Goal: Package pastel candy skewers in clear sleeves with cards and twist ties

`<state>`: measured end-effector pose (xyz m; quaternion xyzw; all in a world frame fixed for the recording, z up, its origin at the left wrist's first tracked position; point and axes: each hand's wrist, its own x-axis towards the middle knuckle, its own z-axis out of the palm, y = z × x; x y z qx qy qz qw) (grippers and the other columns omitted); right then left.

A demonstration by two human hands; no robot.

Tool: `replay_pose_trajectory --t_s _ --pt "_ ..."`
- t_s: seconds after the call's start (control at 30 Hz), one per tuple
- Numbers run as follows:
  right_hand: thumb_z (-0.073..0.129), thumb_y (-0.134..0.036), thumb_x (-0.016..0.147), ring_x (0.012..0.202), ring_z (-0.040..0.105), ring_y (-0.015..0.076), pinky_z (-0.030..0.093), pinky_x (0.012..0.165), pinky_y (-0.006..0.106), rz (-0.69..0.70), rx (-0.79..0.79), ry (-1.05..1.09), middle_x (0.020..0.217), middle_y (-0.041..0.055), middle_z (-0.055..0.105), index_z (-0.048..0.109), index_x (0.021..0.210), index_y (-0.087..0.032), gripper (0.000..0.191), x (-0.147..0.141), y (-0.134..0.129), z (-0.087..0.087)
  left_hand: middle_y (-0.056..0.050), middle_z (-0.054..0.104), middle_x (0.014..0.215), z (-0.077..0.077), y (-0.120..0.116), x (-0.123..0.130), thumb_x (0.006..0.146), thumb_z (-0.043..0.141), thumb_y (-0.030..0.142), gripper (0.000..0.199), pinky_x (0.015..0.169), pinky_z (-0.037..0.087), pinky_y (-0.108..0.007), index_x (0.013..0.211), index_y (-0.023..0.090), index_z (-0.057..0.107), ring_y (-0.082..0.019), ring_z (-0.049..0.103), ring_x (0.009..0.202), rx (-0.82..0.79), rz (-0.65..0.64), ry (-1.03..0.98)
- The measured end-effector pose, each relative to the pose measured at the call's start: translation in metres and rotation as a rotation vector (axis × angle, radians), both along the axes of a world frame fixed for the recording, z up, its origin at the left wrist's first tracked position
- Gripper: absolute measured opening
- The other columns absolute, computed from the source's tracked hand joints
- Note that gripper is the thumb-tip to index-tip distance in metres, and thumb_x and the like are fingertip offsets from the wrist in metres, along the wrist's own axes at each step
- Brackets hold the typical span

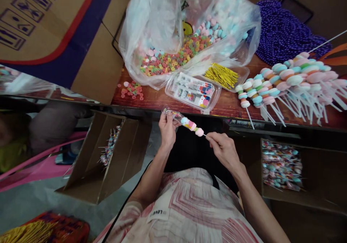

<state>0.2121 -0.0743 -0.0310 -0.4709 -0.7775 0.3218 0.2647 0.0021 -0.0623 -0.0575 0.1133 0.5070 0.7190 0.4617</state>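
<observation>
In front of my lap I hold a candy skewer [199,131] with pink, white and green pieces on a thin white stick. My right hand [223,147] is closed on the bare end of the stick. A clear printed wrapper [173,115] covers the skewer's upper part, and my left hand [168,129] pinches this wrapper. Just beyond, at the table edge, a plastic tray [169,87] holds flat printed wrappers. Beside it lie gold twist ties [221,75] in another clear tray. Unwrapped candy skewers [294,80] are piled on the right of the table.
A large plastic bag [132,55] holds ring candies and marshmallows. Loose ring candies [132,90] lie on the table [151,98]. Purple cord [287,33] is heaped behind. Cardboard boxes with wrapped skewers stand left [86,163] and right [322,178]. A big carton [92,66] leans at left.
</observation>
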Motion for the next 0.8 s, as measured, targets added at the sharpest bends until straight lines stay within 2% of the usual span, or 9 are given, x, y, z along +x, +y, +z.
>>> replay_pose_trajectory --t_s 0.1,0.2,0.33,0.43,0.53,0.67,0.8 --pt "0.053 -0.028 0.097 0.056 0.053 0.0122 0.038 0.065 0.027 -0.008 0.007 -0.031 0.061 -0.0034 0.061 0.067 0.082 -0.023 0.021 -0.001 -0.001 -0.001 0.002 0.069 0.071 0.002 -0.002 0.001 0.068 0.078 0.060 0.049 0.062 0.055 -0.023 0.088 0.021 0.057 -0.012 0.068 0.059 -0.010 -0.008 0.003" --pt "0.051 -0.028 0.097 0.058 0.055 0.0128 0.038 0.065 0.027 -0.028 0.026 -0.054 0.064 -0.0019 0.064 0.068 0.084 -0.022 0.022 -0.003 -0.002 -0.003 -0.002 0.074 0.081 0.004 -0.007 0.003 0.072 0.073 0.063 0.051 0.068 0.057 -0.028 0.093 0.020 0.056 -0.016 0.072 0.068 -0.027 -0.058 -0.008" --pt "0.050 -0.026 0.097 0.062 0.059 0.0142 0.039 0.067 0.028 -0.044 0.100 -0.047 0.069 0.0011 0.068 0.068 0.084 -0.021 0.022 -0.009 -0.003 -0.003 -0.011 0.077 0.098 0.007 -0.013 0.009 0.074 0.078 0.052 0.047 0.081 0.058 -0.037 0.097 0.017 0.057 -0.022 0.075 0.085 -0.037 -0.179 -0.030" --pt "0.049 -0.025 0.097 0.064 0.059 0.0147 0.040 0.068 0.029 -0.012 0.103 -0.030 0.075 0.0036 0.071 0.068 0.082 -0.020 0.024 -0.014 -0.006 0.001 -0.013 0.076 0.103 0.008 -0.015 0.014 0.073 0.081 0.046 0.045 0.087 0.057 -0.042 0.097 0.016 0.058 -0.024 0.075 0.088 -0.032 -0.215 -0.084" --pt "0.051 -0.026 0.096 0.059 0.055 0.0129 0.038 0.063 0.027 -0.002 -0.049 0.045 0.065 0.0001 0.064 0.067 0.080 -0.020 0.024 -0.015 -0.011 0.006 -0.012 0.076 0.103 0.010 -0.014 0.016 0.073 0.081 0.047 0.045 0.090 0.056 -0.043 0.096 0.016 0.058 -0.026 0.075 0.091 -0.016 -0.199 -0.144" --pt "0.052 -0.033 0.096 0.053 0.047 0.0104 0.035 0.055 0.024 -0.092 -0.327 0.212 0.056 -0.0042 0.051 0.060 0.071 -0.020 0.029 -0.021 -0.015 0.006 -0.011 0.077 0.102 0.011 -0.013 0.022 0.070 0.083 0.048 0.047 0.090 0.056 -0.042 0.093 0.017 0.057 -0.026 0.075 0.092 0.005 -0.213 -0.168" --pt "0.052 -0.035 0.096 0.053 0.045 0.0103 0.035 0.056 0.025 -0.130 -0.361 0.272 0.057 -0.0047 0.050 0.059 0.072 -0.021 0.028 -0.033 -0.014 0.003 -0.012 0.077 0.099 0.010 -0.015 0.027 0.073 0.080 0.049 0.045 0.087 0.057 -0.041 0.095 0.016 0.060 -0.027 0.076 0.089 -0.014 -0.276 -0.123"
